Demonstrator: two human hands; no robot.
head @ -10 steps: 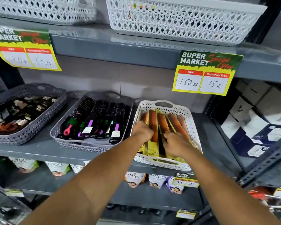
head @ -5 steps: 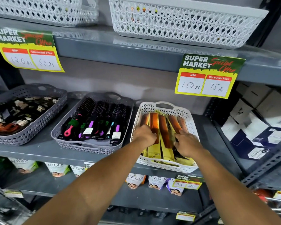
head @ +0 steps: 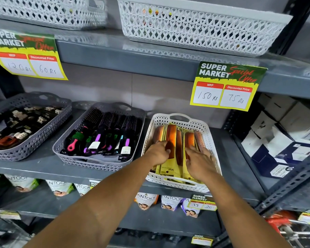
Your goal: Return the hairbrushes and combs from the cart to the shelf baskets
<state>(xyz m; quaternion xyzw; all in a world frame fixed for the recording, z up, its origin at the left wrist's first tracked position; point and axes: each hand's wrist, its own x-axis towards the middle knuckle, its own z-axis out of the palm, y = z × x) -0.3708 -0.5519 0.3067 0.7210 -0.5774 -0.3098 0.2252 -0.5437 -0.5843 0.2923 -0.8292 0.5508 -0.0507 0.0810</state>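
Note:
A white lattice basket [head: 174, 116] on the middle shelf holds several orange-brown combs [head: 171, 135] on yellow cards, lying side by side. Both my hands are inside it. My left hand [head: 158, 153] has its fingers curled over the near end of one comb pack at the basket's left. My right hand [head: 200, 162] lies flat on the packs at the right, fingers spread. To the left, a grey basket [head: 89, 161] holds several black hairbrushes [head: 106, 133] with coloured handles. No cart is in view.
A second grey basket [head: 25, 153] with hair clips stands at the far left. White baskets [head: 195, 27] sit on the shelf above, with a yellow price tag [head: 225, 86] hanging from its edge. Cardboard boxes [head: 284, 126] are stacked at right. Packets [head: 147, 201] line the lower shelf.
The comb packs that stood tilted and lifted have been laid flatter in the white basket. My right hand has opened and spread over them. Both hands stay in the basket.

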